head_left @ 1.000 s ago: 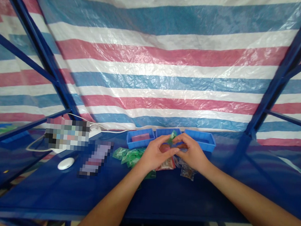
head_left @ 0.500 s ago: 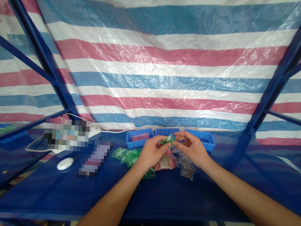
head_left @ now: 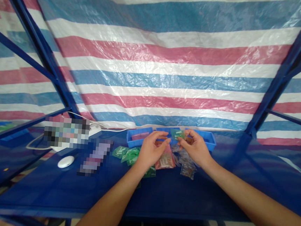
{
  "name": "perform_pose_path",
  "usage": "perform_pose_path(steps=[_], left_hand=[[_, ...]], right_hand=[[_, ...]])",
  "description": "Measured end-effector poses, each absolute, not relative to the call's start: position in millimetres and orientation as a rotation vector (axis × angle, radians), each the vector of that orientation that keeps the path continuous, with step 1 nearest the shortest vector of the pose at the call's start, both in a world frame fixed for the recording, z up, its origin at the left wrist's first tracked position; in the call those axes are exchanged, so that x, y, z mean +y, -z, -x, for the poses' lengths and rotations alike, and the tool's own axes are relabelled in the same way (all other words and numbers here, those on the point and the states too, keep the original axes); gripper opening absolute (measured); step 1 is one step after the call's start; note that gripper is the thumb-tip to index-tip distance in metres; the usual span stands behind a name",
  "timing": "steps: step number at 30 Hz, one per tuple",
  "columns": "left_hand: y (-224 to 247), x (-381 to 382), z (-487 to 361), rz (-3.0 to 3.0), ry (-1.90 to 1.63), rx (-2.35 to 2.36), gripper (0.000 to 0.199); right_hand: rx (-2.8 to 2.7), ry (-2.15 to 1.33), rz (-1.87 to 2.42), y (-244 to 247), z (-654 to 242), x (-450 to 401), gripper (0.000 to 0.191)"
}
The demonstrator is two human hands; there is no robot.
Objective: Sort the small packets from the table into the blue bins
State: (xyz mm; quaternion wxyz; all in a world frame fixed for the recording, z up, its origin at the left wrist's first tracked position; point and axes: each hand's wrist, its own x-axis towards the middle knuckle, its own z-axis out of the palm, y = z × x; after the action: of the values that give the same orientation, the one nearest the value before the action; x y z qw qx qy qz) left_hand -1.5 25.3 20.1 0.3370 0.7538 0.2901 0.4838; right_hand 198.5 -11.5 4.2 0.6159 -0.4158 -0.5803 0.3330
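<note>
A small green plastic bag [head_left: 177, 134] is pinched in my right hand [head_left: 195, 147], raised in front of the middle blue bin [head_left: 161, 130]. My left hand [head_left: 152, 149] is apart from it, thumb and fingers spread with nothing between them. Below my hands lie a pink bag [head_left: 166, 159] and several clear bags with dark contents [head_left: 187, 168]. Several green bags [head_left: 131, 156] are piled to the left, partly hidden by my left wrist. The left blue bin [head_left: 130, 142] has something pink inside.
A right blue bin [head_left: 211, 142] stands behind my right hand. To the left on the blue table [head_left: 185, 200] are a white round object [head_left: 65, 162], a blurred-out oblong item [head_left: 95, 159] and a white power strip [head_left: 95, 129] with cables. Blue metal posts [head_left: 282, 79] frame a striped sheet.
My left hand has let go of the green bag and opened. My right hand now holds the bag alone, slightly farther right, with the bag spread flatter to view.
</note>
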Motion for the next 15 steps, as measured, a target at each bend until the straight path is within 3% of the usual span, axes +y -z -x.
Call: perform_pose_path(steps=[5, 11, 15], left_hand=[[-23.4, 16.5, 0.0, -2.011, -1.134, 0.708, 0.038], [-19.7, 25.2, 2.9, -2.014, -1.146, 0.782, 0.03], [-14.7, 29.5, 0.5, -1.897, -1.129, 0.734, 0.028]], right_hand=[[-1.519, -0.759, 0.929, -1.1, -191.5, -14.6, 0.028], [-1.574, -0.704, 0.944, 0.1, -189.6, -16.8, 0.02], [-1.415, -0.711, 0.968, 3.6, -193.7, -10.2, 0.028]])
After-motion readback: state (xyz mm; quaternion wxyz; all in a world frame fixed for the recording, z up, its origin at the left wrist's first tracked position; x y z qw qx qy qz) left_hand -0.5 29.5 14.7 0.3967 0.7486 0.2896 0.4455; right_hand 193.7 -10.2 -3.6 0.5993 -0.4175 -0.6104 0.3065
